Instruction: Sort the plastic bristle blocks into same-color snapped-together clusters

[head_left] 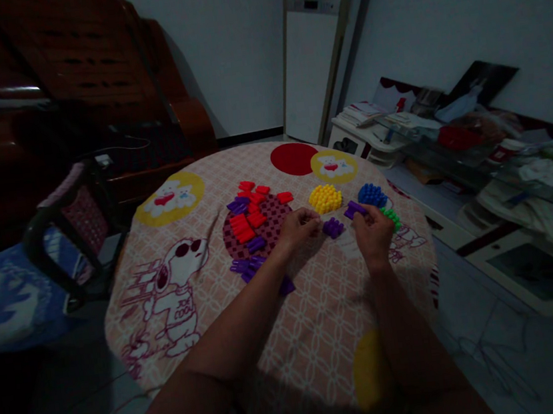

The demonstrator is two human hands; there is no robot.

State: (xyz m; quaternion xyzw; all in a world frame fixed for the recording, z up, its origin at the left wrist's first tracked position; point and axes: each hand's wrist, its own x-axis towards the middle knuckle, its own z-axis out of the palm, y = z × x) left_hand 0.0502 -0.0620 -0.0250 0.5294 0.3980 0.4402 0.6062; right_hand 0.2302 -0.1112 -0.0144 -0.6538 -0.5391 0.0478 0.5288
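Observation:
My right hand [374, 227] pinches a purple plastic piece [355, 209] above the cloth. A small purple cluster of joined pieces [333, 227] rests between my two hands. Close to its left side is my left hand [302, 229], fingers curled together; whether anything is in them I cannot make out. Just beyond the hands lies a yellow cluster [325, 198], with a blue cluster [372, 196] to its right. A green cluster [391, 218] is partly hidden behind my right hand. Left of my left forearm, loose red pieces [243, 228] and purple pieces [248, 267] lie scattered.
The round table [317, 336] has a patterned cloth. A chair [72, 225] stands at its left, and a wooden sofa [105, 87] is behind. To the right runs a low cabinet [521, 271] heaped with papers and bags. A tall white appliance [312, 68] stands at the back.

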